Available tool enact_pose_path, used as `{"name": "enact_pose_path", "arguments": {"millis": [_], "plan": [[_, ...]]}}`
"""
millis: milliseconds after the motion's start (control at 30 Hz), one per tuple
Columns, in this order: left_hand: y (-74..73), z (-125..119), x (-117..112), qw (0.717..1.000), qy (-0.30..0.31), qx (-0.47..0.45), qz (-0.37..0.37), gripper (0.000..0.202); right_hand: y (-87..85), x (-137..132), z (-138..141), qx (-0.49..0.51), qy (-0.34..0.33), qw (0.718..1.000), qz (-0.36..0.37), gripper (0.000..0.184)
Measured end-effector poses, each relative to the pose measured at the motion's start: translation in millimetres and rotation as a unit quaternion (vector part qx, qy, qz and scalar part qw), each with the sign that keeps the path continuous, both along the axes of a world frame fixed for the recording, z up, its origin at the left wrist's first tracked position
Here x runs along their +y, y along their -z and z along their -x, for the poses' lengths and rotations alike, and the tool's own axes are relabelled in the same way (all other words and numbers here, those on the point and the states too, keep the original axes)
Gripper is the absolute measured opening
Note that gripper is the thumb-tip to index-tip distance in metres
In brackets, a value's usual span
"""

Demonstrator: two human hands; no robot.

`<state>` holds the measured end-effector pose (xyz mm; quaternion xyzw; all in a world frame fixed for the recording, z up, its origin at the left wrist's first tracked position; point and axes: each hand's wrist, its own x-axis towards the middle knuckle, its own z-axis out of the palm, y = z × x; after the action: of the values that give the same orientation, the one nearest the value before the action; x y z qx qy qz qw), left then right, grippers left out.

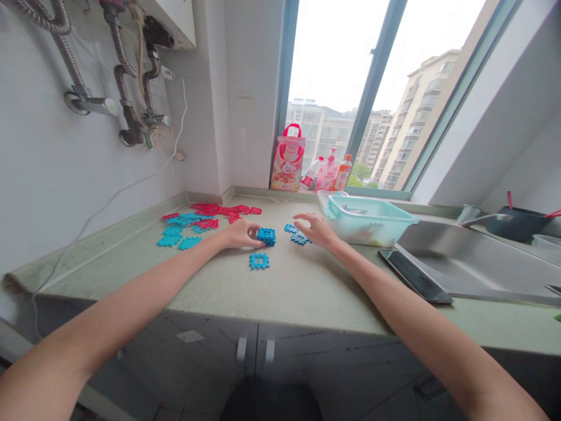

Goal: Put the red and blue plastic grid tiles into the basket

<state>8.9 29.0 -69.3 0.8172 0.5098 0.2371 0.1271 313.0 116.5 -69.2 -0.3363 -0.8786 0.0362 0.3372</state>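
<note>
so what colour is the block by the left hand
Bright blue block, clearest in the head view.

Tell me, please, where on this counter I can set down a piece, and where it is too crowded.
Bare green counter runs in front of the loose blue square piece, out to the front edge, and toward the teal plastic tub. It is crowded beyond your left hand, where red and blue pieces lie spread together.

Stacked blue plastic lattice tiles [266, 236]
</note>
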Motion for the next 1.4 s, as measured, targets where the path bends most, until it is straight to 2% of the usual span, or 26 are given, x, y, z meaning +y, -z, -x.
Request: {"name": "enact_pose_path", "arguments": {"millis": [100,200,367,467,533,700,833,967,1133,1200,1300,1400], "plan": [[-0.8,6,3,1.000,-0.021,0.001,-0.012,0.041,12.4,12,-3,-0.045,0.002,0.999,0.028,0.031],[-0.6,8,4,1.000,-0.019,0.000,-0.015,0.042,16.0,12,5,-0.084,0.018,0.995,0.060,0.029],[-0.4,8,3,1.000,-0.030,-0.002,-0.009,0.043,4.1,1,12,-0.118,0.108,0.984,0.084,0.027],[-1.2,6,1,0.999,-0.033,0.000,-0.008,0.043,-4.3,-7,12,-0.095,0.126,0.986,0.061,0.027],[-1.4,3,0,0.999,-0.033,0.001,-0.006,0.041,-8.9,-16,16,-0.047,0.091,0.994,0.028,0.026],[-0.7,-7,-3,1.000,-0.015,0.002,0.005,0.041,-15.5,-45,35,0.041,-0.085,0.995,-0.045,0.025],[-0.1,-10,-3,1.000,-0.001,-0.003,0.005,0.041,-13.3,-59,45,0.035,-0.110,0.991,-0.060,0.029],[0.9,-10,-2,1.000,-0.001,-0.006,-0.001,0.039,-9.5,-56,48,-0.036,-0.126,0.991,-0.037,0.027],[-0.7,-7,-2,1.000,0.001,-0.010,-0.001,0.039,-19.1,-41,31,-0.006,-0.088,0.996,-0.023,0.036],[-2.5,-4,-1,1.000,-0.011,-0.010,-0.006,0.040,-24.6,-33,14,-0.042,-0.073,0.996,0.002,0.033],[-5.3,3,0,0.998,-0.056,0.000,-0.016,0.043,-29.0,-20,-14,-0.127,-0.077,0.985,0.087,0.040],[-7.0,7,0,0.997,-0.074,0.004,-0.016,0.044,-28.6,-12,-31,-0.158,-0.102,0.966,0.175,0.048]]}}
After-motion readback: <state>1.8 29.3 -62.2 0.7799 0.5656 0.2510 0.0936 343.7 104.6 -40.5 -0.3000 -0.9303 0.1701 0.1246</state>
